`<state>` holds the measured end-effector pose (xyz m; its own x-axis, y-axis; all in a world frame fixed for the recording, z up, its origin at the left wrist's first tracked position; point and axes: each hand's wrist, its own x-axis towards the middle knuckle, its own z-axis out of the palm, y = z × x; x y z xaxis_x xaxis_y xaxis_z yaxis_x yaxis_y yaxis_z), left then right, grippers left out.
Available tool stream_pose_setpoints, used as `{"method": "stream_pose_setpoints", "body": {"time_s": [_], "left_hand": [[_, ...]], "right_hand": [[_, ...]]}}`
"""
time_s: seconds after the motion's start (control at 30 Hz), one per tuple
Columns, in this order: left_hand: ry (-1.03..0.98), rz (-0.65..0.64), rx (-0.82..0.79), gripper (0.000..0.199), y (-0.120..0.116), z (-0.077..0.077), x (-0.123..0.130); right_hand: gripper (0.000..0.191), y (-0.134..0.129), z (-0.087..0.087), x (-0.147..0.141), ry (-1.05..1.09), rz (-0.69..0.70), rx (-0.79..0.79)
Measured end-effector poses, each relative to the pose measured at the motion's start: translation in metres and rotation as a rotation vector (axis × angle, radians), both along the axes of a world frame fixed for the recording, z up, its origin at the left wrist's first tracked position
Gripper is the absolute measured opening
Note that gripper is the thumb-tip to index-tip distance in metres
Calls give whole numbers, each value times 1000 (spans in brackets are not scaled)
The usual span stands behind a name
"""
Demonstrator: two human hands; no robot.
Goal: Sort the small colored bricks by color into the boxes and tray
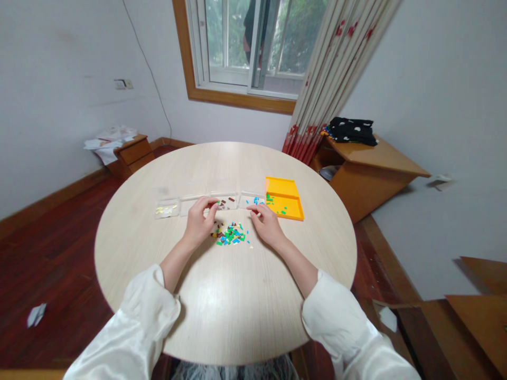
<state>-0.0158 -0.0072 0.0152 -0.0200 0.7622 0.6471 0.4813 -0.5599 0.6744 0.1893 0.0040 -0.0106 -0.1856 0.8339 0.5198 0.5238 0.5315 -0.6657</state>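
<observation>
A pile of small green, blue, brown and yellow pieces [231,234] lies on the round table between my hands. Above its left side, my left hand [201,217] pinches a tiny green piece near the clear box with brown pieces [232,203]. My right hand [265,221] has its fingertips together by the clear box with blue pieces [246,195]; whatever they hold is too small to name. Beyond that hand sits an open orange box [295,215] with some green pieces. A clear box with yellow and pale pieces [163,214] stands at the left.
Another clear box [185,208] is partly behind my left hand. The round table [237,301] has its edge near my sleeves. A wooden desk [356,174] with dark cloth stands right, a small cabinet [134,152] left, and a curtain [332,63] hangs by the window.
</observation>
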Motion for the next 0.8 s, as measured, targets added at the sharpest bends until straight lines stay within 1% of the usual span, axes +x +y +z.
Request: {"method": "stream_pose_setpoints", "body": {"time_s": [0.23, 0.4, 0.57, 0.7, 0.8], "left_hand": [[-27, 2, -9, 7, 1, -2, 0], [-39, 10, -35, 9, 1, -2, 1], [-15, 48, -62, 22, -1, 1, 0], [-10, 86, -61, 33, 0, -3, -2], [-25, 96, -93, 39, 1, -6, -2]], "right_hand": [[19, 0, -1, 0, -1, 2, -6], [19, 0, 0, 0, -2, 1, -8], [20, -1, 1, 0, -2, 1, -7], [20, -1, 0, 0, 1, 2, -10], [20, -1, 0, 0, 7, 5, -12]]}}
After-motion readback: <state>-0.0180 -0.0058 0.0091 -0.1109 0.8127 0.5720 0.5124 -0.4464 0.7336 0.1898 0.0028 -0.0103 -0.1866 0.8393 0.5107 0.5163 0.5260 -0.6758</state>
